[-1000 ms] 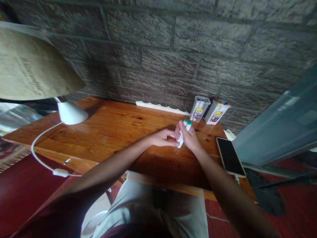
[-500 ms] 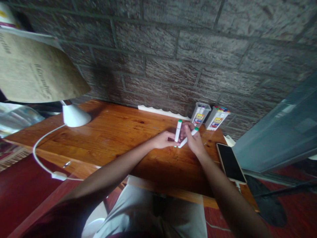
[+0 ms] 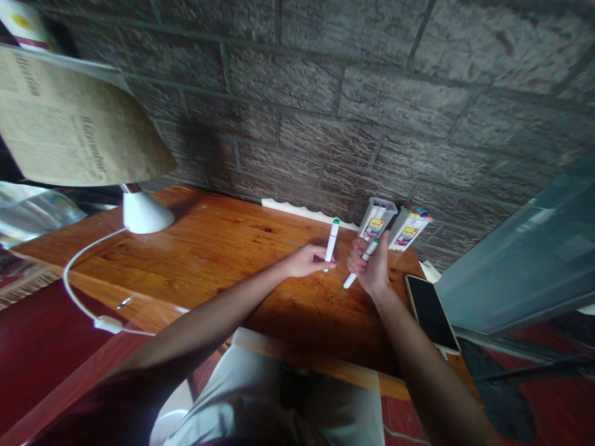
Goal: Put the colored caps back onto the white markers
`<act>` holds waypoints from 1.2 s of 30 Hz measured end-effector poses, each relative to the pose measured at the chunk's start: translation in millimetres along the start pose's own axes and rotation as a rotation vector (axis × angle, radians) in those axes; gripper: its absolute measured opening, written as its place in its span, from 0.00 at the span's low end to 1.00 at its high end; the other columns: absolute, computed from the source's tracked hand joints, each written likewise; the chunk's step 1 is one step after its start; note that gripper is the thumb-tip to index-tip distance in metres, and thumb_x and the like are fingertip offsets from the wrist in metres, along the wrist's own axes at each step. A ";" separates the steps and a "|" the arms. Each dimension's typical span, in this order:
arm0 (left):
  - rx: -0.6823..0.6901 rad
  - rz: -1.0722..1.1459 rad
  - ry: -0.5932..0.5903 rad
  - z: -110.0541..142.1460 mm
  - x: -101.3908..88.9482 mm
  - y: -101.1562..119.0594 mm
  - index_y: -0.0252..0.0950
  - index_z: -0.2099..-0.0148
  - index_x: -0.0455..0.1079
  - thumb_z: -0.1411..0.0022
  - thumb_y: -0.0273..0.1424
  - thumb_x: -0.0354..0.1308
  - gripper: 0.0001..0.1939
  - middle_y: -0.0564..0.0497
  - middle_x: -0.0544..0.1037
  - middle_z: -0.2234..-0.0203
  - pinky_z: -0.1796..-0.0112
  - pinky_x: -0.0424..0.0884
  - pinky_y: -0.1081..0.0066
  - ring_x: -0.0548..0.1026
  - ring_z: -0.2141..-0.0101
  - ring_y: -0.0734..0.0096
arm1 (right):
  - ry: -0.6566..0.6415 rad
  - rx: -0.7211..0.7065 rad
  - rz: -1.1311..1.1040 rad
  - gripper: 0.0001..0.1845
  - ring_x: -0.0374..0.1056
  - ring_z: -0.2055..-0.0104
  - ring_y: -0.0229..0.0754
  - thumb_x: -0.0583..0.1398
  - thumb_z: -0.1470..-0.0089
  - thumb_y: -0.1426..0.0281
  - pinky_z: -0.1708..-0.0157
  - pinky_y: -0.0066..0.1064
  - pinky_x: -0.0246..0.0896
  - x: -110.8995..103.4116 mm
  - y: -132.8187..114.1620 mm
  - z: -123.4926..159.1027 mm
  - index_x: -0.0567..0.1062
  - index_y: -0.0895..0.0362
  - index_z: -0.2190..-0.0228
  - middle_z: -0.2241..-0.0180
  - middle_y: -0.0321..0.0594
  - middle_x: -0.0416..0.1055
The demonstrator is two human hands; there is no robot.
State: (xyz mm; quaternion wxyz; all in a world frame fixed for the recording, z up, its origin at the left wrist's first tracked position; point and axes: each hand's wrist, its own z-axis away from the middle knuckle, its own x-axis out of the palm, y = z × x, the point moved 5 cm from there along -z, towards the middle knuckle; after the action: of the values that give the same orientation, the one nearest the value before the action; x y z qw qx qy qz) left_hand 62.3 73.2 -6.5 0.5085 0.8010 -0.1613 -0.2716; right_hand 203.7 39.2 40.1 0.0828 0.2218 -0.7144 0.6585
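My left hand (image 3: 307,260) pinches a white marker (image 3: 331,241) with a green cap end, holding it nearly upright over the wooden desk (image 3: 223,248). To its right, my right hand (image 3: 372,266) is closed around a second white marker (image 3: 352,279), which also has green ends and slants down to the left. That hand's thumb points up, and its fingers wrap the marker's middle. The two markers are apart. Behind my right hand stands a clear marker case (image 3: 377,217) with a few markers in it. A fuller case (image 3: 409,229) of many-coloured markers is beside it.
A lamp (image 3: 146,214) with a newsprint shade stands at the desk's left, its white cord hanging over the front edge. A phone (image 3: 431,313) lies along the right edge. A white scalloped strip (image 3: 302,212) runs along the brick wall (image 3: 307,136).
My right hand has moved right, away from my left hand, and has turned with its thumb up, carrying its marker. My left hand's marker leans slightly more to the right.
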 end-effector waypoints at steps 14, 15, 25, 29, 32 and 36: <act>0.004 -0.018 0.013 -0.9 -0.8 -1.2 0.29 0.61 0.75 0.46 0.43 0.66 0.20 0.45 0.80 0.68 0.63 0.71 0.71 0.76 0.67 0.70 | -0.001 -0.036 0.065 0.29 0.34 0.89 0.30 0.49 0.48 0.43 0.90 0.24 0.33 10.6 3.9 -1.6 0.60 0.53 0.83 0.91 0.25 0.42; 0.006 -0.011 0.019 -0.9 -1.0 -1.5 0.29 0.61 0.75 0.46 0.43 0.66 0.20 0.46 0.80 0.68 0.64 0.71 0.71 0.76 0.67 0.71 | 0.006 -0.038 0.068 0.29 0.34 0.89 0.30 0.48 0.47 0.42 0.90 0.24 0.33 10.3 3.3 -1.8 0.58 0.53 0.83 0.91 0.25 0.42; 0.015 -0.019 0.022 -0.6 -1.5 -0.7 0.29 0.62 0.74 0.45 0.41 0.65 0.18 0.46 0.79 0.69 0.64 0.70 0.72 0.75 0.68 0.72 | 0.010 -0.040 0.120 0.35 0.35 0.90 0.29 0.50 0.51 0.35 0.90 0.25 0.33 4.7 4.8 -2.9 0.53 0.52 0.84 0.90 0.24 0.41; 0.014 -0.007 0.020 0.0 -0.9 0.0 0.29 0.63 0.74 0.45 0.42 0.65 0.19 0.47 0.79 0.70 0.65 0.70 0.72 0.75 0.68 0.72 | 0.083 -0.114 0.245 0.33 0.38 0.90 0.29 0.58 0.51 0.40 0.90 0.26 0.34 7.6 8.4 -3.8 0.52 0.52 0.84 0.90 0.23 0.41; 0.015 0.003 0.031 0.5 -2.2 0.6 0.29 0.63 0.74 0.46 0.42 0.66 0.19 0.47 0.79 0.70 0.64 0.69 0.72 0.75 0.69 0.73 | 0.109 -0.128 0.278 0.31 0.38 0.90 0.29 0.61 0.51 0.45 0.90 0.26 0.35 7.3 12.7 -5.0 0.54 0.52 0.84 0.90 0.22 0.42; 0.027 0.022 0.050 0.6 -5.1 1.0 0.28 0.63 0.73 0.46 0.43 0.66 0.21 0.47 0.79 0.71 0.64 0.70 0.72 0.74 0.70 0.74 | 0.117 -0.154 0.290 0.29 0.41 0.90 0.29 0.62 0.51 0.48 0.90 0.26 0.38 1.2 19.8 -4.6 0.54 0.52 0.83 0.90 0.22 0.45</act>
State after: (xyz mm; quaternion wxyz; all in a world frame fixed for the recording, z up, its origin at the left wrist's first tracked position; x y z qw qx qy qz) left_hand 57.8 75.0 -4.4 0.5047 0.8123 -0.1613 -0.2438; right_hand 193.4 44.1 23.3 0.0452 0.0709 -0.7813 0.6184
